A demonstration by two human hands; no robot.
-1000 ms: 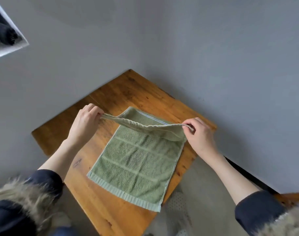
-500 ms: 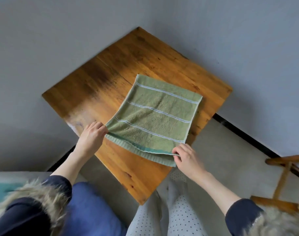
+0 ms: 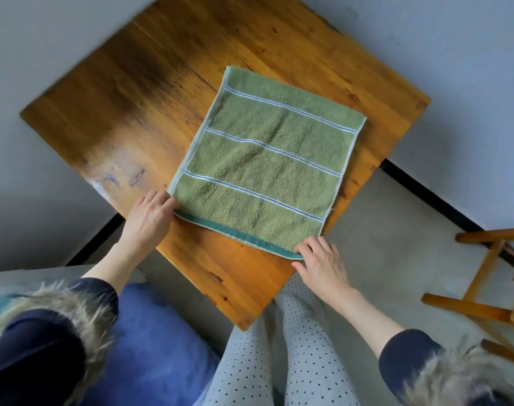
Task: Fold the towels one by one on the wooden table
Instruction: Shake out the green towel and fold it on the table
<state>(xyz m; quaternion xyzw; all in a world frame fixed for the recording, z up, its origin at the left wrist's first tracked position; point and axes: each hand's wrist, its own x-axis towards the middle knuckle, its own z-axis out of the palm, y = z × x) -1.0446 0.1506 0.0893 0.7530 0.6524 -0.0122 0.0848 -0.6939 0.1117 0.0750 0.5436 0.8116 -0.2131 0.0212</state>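
Observation:
A green towel (image 3: 267,168) with thin white and blue stripes lies flat on the wooden table (image 3: 150,92), doubled over, its dark green hem along the near edge. My left hand (image 3: 151,218) pinches the towel's near left corner with curled fingers. My right hand (image 3: 320,265) holds the near right corner between thumb and fingertips, close to the table's edge. Both corners lie down on the tabletop.
The table stands in a corner between grey walls (image 3: 455,68). A wooden chair (image 3: 484,288) stands on the floor at the right. My legs in dotted trousers (image 3: 279,361) are below the table's near corner, with a blue cushion (image 3: 162,347) to their left.
The far edge that both hands held up was brought toward me and laid on the near edge, so the towel is now folded in half. The view has tilted down and closer.

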